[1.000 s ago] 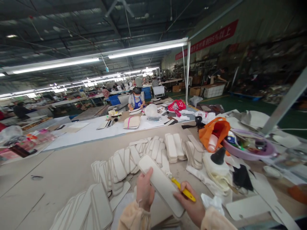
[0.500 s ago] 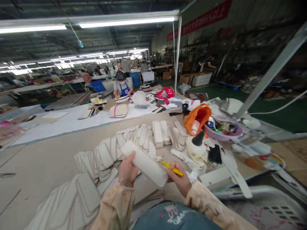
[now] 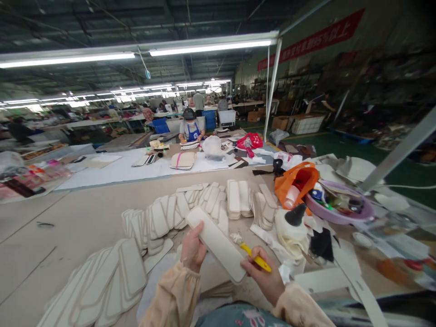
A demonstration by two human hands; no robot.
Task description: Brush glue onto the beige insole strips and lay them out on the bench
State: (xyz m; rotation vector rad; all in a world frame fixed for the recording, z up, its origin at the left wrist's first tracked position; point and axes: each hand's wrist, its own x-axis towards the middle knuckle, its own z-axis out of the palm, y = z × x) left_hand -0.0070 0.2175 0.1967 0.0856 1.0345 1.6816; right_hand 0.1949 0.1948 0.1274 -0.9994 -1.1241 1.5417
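My left hand [image 3: 195,247] grips a long cream-white panel [image 3: 218,245] with rounded corners, thumb on its upper face. The panel slants from upper left to lower right above the table. In my right hand [image 3: 264,272] is a yellow-handled brush [image 3: 257,260], its whitish, clotted tip pointing up and left beside the panel. Fingers of that hand also touch the panel's lower right end. Behind the panel, similar pieces [image 3: 163,213] lie overlapped in a curved row. Larger rounded pieces [image 3: 112,277] fan out at the lower left. A stack below the panel is partly hidden.
A white bottle with a black cone tip [image 3: 294,227] stands on the right. Beyond it are an orange bag [image 3: 299,179] and a purple basin [image 3: 334,215] of small items. A metal post [image 3: 402,113] rises at the right. Across the table a person [image 3: 191,127] works with stacked pieces.
The view has turned to the left, so the scene sits farther right in the picture. Both hands keep their hold on the panel and brush, with little change between them.
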